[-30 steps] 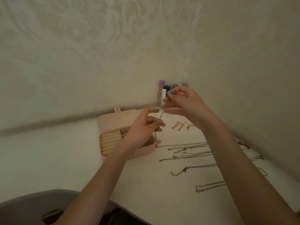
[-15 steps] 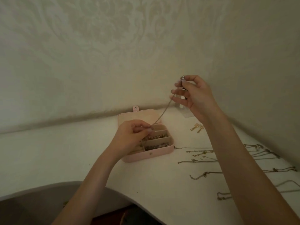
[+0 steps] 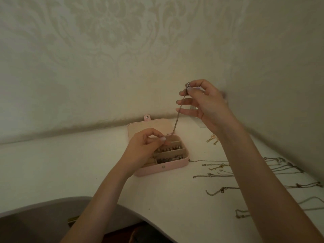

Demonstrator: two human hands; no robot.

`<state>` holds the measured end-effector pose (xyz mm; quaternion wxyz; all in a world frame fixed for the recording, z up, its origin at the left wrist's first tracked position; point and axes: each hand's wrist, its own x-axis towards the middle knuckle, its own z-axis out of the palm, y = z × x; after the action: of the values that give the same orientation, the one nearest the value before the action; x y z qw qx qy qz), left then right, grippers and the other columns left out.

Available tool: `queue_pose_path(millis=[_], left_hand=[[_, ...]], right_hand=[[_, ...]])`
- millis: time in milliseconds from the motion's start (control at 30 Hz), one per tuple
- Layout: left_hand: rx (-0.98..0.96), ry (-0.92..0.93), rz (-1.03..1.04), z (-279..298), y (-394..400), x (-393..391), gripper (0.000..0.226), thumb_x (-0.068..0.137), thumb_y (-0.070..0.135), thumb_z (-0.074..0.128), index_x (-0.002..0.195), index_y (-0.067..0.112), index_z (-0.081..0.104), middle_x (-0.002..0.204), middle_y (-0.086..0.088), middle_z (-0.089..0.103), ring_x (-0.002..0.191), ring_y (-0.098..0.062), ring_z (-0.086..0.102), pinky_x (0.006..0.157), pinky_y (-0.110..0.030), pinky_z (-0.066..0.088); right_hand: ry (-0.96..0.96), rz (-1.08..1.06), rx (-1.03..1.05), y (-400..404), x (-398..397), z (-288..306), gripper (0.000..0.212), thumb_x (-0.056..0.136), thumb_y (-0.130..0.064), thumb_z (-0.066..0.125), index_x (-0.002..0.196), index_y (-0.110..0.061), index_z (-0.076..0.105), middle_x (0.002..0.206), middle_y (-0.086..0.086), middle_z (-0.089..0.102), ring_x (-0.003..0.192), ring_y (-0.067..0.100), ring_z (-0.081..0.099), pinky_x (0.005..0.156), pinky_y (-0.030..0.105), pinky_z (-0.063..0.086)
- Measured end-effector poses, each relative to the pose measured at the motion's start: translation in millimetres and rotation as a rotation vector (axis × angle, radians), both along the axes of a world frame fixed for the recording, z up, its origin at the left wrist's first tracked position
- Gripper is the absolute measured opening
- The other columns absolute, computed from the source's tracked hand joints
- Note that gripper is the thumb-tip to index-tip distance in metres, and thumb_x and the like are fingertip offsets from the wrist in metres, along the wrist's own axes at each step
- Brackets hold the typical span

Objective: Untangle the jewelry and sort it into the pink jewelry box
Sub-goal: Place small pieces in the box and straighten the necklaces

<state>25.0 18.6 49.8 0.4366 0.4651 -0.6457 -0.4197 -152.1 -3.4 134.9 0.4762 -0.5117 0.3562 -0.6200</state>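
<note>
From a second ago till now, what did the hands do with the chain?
The right hand rose, still pinching the chain's top end, so the chain now hangs stretched in a slant instead of bunched between the hands. The left hand sank onto the open pink jewelry box, its fingers pinching the lower end over the compartments. Both hands kept their grip; the other chains stayed laid out on the table.
</note>
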Motion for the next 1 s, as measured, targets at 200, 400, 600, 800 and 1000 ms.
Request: queue_pose_path(millis=[200,400,600,800,1000], left_hand=[[-0.002,-0.059,-0.001,-1.9,0.1,1.4,0.011,0.090,0.024,0.062,0.081,0.018,0.059,0.077,-0.007,0.074,0.058,-0.016,0.046,0.059,-0.024,0.036],[-0.147,-0.389,0.088,-0.8,3.8,4.5,0.006,0.085,0.017,0.066,0.080,0.015,0.065,0.083,0.003,0.069,0.063,0.004,0.056,0.055,-0.008,0.039],[-0.155,-0.652,0.017,3.0,5.5,6.3,0.019,0.082,0.022,0.065,0.100,0.028,0.061,0.103,0.009,0.065,0.098,-0.011,0.058,0.085,-0.028,0.048],[0.061,0.072,-0.068,15.8,6.5,-7.1,0.043,0.086,0.019,0.067,0.123,0.030,0.046,0.099,0.007,0.073,0.097,-0.003,0.066,0.089,-0.025,0.050],[-0.097,-0.085,0.139,8.6,3.6,-7.1,0.019,0.085,0.012,0.066,0.096,0.019,0.052,0.070,0.004,0.072,0.069,-0.003,0.065,0.065,-0.007,0.044]], right_hand=[[0.007,0.022,0.009,2.0,4.2,-0.7,0.004,0.096,-0.007,0.051,0.095,-0.011,0.052,0.080,0.006,0.064,0.067,0.019,0.068,0.057,0.035,0.057],[0.072,0.052,0.043,3.2,8.1,-3.5,0.005,0.096,-0.009,0.051,0.094,-0.013,0.053,0.084,0.005,0.066,0.069,0.018,0.069,0.059,0.036,0.058],[0.130,0.095,0.093,8.5,10.9,-13.6,0.003,0.096,-0.008,0.052,0.094,-0.009,0.054,0.084,0.007,0.066,0.069,0.019,0.068,0.064,0.042,0.060],[0.230,0.159,0.129,17.5,17.6,-33.1,0.010,0.095,-0.009,0.053,0.104,-0.005,0.055,0.089,0.010,0.068,0.079,0.024,0.068,0.067,0.039,0.060],[0.435,-0.064,0.243,15.7,-7.1,-38.5,0.021,0.084,-0.011,0.069,0.101,-0.007,0.057,0.082,0.006,0.074,0.078,0.017,0.071,0.068,0.028,0.060]])
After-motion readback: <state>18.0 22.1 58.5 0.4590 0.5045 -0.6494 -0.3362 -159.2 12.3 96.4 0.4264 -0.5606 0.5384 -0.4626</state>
